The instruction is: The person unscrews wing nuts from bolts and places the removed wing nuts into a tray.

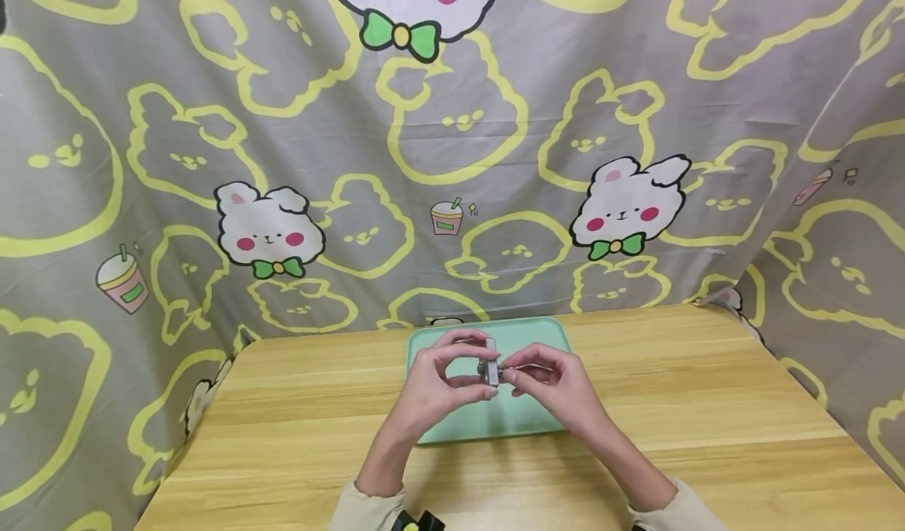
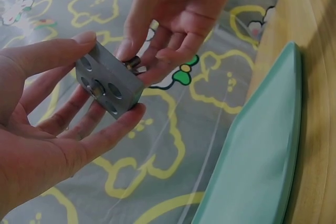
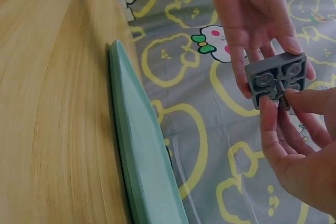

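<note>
Over the tray, my left hand holds a small grey square block by its edges, thumb on one side and fingertips on the other. One face of the block has several round holes, with a metal part in the middle one. The opposite face, seen in the right wrist view, is hollow and ribbed. A short dark metal pin, perhaps a bolt, sticks out from the middle of that ribbed face. My right hand pinches this pin between thumb and fingers. Its far end is partly hidden by the fingertips.
Beneath both hands lies a mint-green tray on a wooden table. A grey curtain with yellow outlines and rabbit prints hangs behind the table and along both sides.
</note>
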`<move>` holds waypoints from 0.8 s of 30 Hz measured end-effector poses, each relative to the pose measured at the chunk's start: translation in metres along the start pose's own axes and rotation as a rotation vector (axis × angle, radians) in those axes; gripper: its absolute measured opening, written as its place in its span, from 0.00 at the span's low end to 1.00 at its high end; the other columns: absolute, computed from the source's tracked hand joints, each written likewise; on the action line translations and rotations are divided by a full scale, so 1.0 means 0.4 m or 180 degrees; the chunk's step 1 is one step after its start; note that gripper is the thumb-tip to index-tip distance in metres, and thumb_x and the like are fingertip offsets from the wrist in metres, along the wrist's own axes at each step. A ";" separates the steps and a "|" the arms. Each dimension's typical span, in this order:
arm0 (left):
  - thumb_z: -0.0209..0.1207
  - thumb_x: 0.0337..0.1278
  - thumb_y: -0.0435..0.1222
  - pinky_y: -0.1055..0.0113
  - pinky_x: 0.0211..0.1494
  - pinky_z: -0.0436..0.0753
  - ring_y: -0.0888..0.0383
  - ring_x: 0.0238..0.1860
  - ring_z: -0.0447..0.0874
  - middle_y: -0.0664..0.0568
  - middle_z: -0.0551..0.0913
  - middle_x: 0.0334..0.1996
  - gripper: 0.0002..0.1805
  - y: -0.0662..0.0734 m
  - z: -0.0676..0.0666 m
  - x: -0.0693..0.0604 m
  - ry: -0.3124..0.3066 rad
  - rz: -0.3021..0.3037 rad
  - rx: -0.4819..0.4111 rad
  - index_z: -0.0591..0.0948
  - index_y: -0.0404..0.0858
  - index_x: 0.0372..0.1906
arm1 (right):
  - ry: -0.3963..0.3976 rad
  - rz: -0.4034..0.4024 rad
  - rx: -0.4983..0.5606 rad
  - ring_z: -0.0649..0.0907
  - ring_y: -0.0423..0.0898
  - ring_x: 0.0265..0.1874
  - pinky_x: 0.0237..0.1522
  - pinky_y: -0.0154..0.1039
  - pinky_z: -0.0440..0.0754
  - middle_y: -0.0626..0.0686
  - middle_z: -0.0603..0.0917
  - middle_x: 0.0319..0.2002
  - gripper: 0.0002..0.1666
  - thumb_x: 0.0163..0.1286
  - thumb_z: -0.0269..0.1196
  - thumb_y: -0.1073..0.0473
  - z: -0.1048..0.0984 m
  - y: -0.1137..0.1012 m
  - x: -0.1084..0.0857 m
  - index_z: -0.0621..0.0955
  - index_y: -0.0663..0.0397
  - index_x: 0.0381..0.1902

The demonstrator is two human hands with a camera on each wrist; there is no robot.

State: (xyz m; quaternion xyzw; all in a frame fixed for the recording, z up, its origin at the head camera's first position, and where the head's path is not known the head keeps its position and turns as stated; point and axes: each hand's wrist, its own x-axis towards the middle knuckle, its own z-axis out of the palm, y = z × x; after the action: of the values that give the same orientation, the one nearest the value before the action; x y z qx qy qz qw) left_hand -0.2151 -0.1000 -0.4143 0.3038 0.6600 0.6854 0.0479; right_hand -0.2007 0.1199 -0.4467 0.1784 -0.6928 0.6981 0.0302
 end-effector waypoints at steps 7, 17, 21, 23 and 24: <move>0.73 0.49 0.20 0.51 0.56 0.88 0.47 0.62 0.75 0.38 0.74 0.61 0.20 0.000 -0.009 0.000 0.0008 -0.0001 -0.0061 0.85 0.25 0.51 | 0.0021 -0.0678 -0.0202 0.88 0.50 0.44 0.45 0.46 0.91 0.61 0.86 0.45 0.05 0.66 0.70 0.72 0.014 0.004 -0.004 0.85 0.60 0.38; 0.74 0.48 0.20 0.51 0.55 0.89 0.46 0.62 0.75 0.41 0.74 0.62 0.20 0.004 -0.013 0.000 0.0032 -0.0011 -0.0066 0.86 0.27 0.50 | -0.0035 -0.1587 -0.0639 0.87 0.52 0.45 0.46 0.43 0.91 0.61 0.85 0.45 0.16 0.57 0.71 0.81 0.015 0.018 0.001 0.86 0.57 0.37; 0.73 0.48 0.20 0.50 0.55 0.89 0.46 0.62 0.75 0.41 0.74 0.62 0.20 0.005 -0.013 0.000 0.0030 -0.0014 -0.0071 0.86 0.26 0.50 | 0.0007 -0.1780 -0.0869 0.87 0.51 0.43 0.45 0.40 0.91 0.60 0.86 0.44 0.17 0.56 0.72 0.81 0.016 0.019 0.003 0.86 0.55 0.36; 0.73 0.48 0.20 0.50 0.55 0.89 0.46 0.62 0.75 0.40 0.74 0.62 0.20 0.005 -0.014 0.000 0.0030 -0.0014 -0.0078 0.86 0.26 0.50 | 0.0006 -0.1800 -0.0902 0.87 0.51 0.43 0.45 0.40 0.91 0.59 0.86 0.44 0.17 0.56 0.72 0.81 0.016 0.018 0.003 0.86 0.56 0.36; 0.73 0.48 0.20 0.50 0.55 0.89 0.46 0.62 0.75 0.40 0.74 0.62 0.20 0.005 -0.014 -0.001 0.0033 -0.0016 -0.0081 0.86 0.26 0.50 | -0.0010 -0.1775 -0.0868 0.87 0.51 0.43 0.45 0.41 0.91 0.59 0.86 0.45 0.17 0.56 0.72 0.81 0.016 0.018 0.003 0.86 0.57 0.36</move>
State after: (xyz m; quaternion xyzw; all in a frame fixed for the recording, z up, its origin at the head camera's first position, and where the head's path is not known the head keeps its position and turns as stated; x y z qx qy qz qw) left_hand -0.2169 -0.1054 -0.4123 0.2979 0.6522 0.6952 0.0501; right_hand -0.2026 0.1131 -0.4533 0.3569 -0.7045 0.5632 0.2431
